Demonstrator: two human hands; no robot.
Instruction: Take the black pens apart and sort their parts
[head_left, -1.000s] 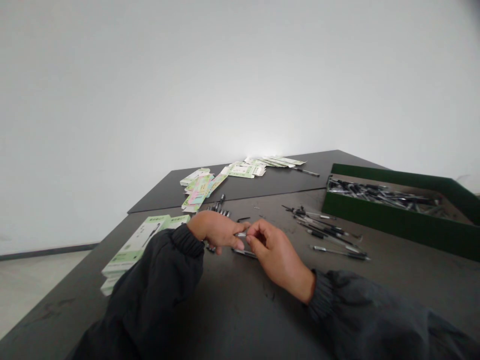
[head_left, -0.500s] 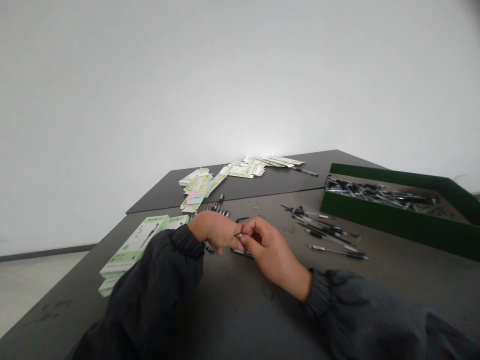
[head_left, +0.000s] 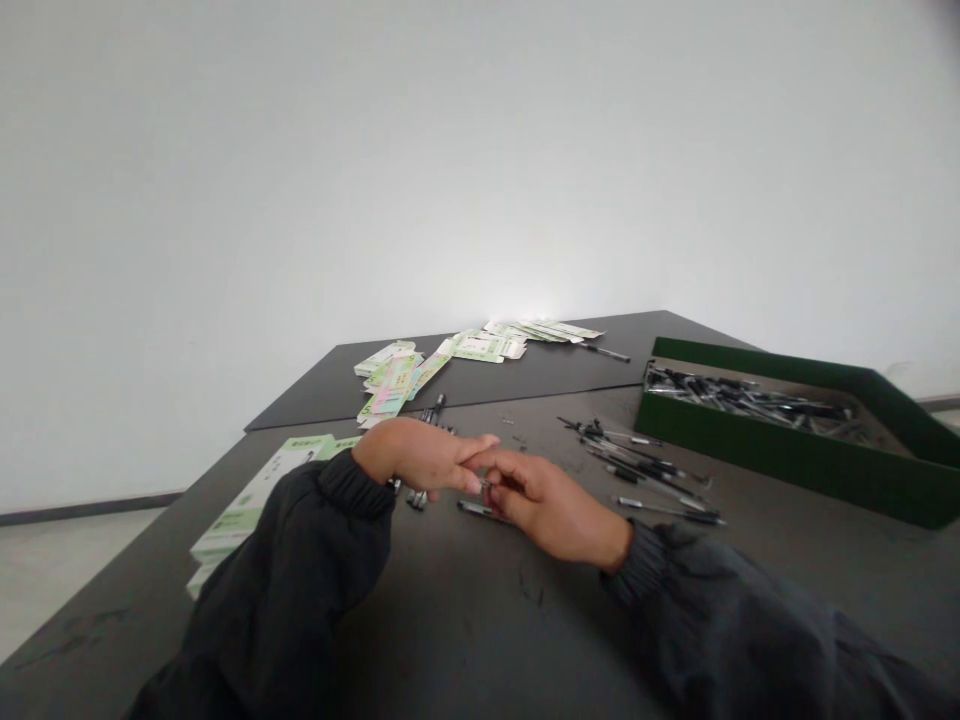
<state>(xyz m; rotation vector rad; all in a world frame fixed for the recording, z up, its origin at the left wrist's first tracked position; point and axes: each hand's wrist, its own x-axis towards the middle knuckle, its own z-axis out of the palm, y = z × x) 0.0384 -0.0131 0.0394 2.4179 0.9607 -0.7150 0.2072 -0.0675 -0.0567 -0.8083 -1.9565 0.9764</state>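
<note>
Both hands meet above the middle of the dark table. My left hand comes from the left, index finger reaching over the other hand's fingers and thumb close to its fingertips. My right hand is closed in a pinch, its fingertips against the left ones. A small, pale or clear bit shows between the fingertips, too small to name. Beneath them a pen lies on the table, partly covered. Behind and under my left hand, a group of black-and-clear pens is partly hidden.
Loose pens lie scattered to the right, before a green box holding many pens. White-green cartons are stacked at the left. Flattened cartons spread across the back, near a single pen. Small clear bits lie behind my hands.
My left index finger has stretched out over my right fingers, and my right hand has turned slightly lower. More of the pen beneath shows. The view has shifted slightly.
</note>
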